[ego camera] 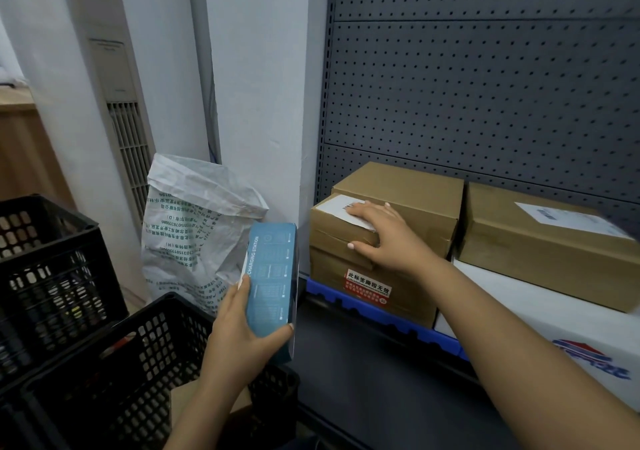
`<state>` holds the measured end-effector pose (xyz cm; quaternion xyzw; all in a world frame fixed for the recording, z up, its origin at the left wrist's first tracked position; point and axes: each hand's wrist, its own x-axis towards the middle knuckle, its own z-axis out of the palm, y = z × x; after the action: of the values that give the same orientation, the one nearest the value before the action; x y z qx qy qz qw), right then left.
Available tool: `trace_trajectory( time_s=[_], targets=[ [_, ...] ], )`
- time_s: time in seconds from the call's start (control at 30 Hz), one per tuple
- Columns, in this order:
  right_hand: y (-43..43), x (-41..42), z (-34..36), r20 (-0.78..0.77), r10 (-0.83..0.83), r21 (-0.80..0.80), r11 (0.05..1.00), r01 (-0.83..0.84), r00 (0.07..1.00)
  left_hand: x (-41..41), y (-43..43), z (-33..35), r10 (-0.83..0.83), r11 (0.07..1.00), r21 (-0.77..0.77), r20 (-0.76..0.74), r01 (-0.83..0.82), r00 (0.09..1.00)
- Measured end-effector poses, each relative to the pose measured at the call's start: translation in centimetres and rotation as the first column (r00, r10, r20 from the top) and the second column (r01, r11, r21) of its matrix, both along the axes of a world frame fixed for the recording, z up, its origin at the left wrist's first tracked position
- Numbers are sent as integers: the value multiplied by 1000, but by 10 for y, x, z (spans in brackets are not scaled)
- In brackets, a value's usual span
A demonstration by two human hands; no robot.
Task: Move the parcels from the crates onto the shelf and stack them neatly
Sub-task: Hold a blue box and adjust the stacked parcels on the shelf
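From the head camera, the left hand (239,328) had its grip closed around the blue box (273,287), thumb on the near long edge and fingertips wrapped under the far one. The box stood on end above the front crate (114,356), probably to keep it ready for shelving. The right hand (381,238) lay open and flat on the small brown parcel (341,228), gripping nothing, apparently squaring it on the stack. Under that palm sat the lower parcel (367,290) on the shelf (363,373); beyond the fingertips stood a larger carton (415,190).
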<state>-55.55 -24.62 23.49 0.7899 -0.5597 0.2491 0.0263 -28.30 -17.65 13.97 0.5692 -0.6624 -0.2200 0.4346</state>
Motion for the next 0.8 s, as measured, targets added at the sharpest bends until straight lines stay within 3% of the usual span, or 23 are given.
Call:
trace_trajectory(
  time_s=[0.8],
  targets=[
    [8,-2,3,-45,-50,1,999,50,998,4,5,-5,-6,999,32,-10,6,1000]
  ],
)
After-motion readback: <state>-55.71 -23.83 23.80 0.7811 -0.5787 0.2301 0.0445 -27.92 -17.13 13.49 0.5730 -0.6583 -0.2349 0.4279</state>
